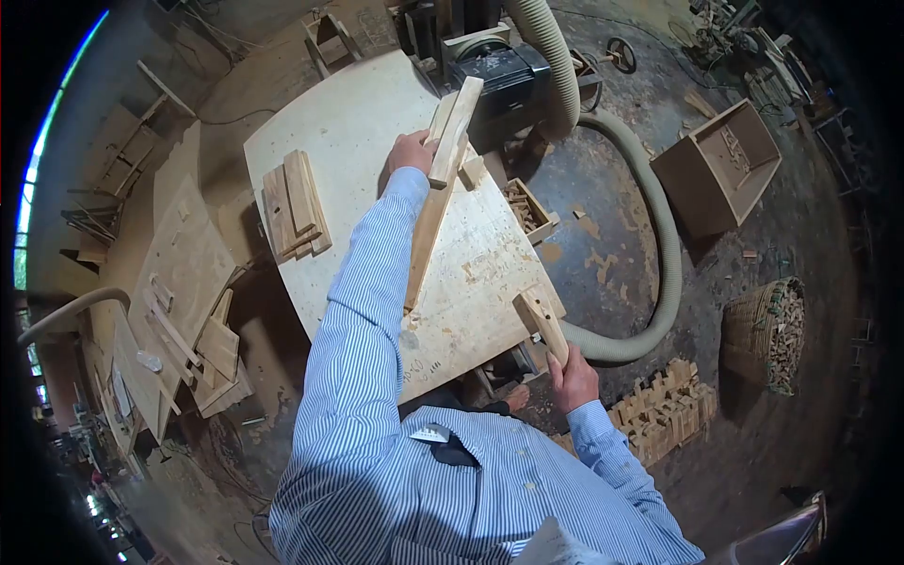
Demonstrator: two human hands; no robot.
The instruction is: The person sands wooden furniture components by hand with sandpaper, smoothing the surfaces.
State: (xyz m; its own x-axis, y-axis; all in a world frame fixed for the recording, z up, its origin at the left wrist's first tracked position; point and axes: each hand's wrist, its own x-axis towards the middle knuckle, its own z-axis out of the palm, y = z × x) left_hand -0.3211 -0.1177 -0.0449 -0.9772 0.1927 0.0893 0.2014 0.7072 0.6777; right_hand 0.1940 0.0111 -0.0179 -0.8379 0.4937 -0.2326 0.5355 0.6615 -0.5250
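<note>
My right hand [573,381] is closed around one end of a short wooden piece [543,322] with dark holes in it, held at the table's near right corner. My left hand [411,153] reaches to the far part of the pale worktable [348,113]. Its fingers curl against a long wooden strip [459,122]; some fingertips are hidden behind the wood. Below that strip a long reddish-brown board [429,247] stands on the tabletop, with a small wooden block [472,172] beside it. Several flat boards [299,202] lie stacked on the table's left side.
A motor [504,77] stands behind the table, and a thick grey hose [670,254] curves around the right. On the floor are a wooden box [692,179], a wicker basket [753,334] of offcuts and a stack of blocks [667,410]. Sheets of board [188,273] lean at left.
</note>
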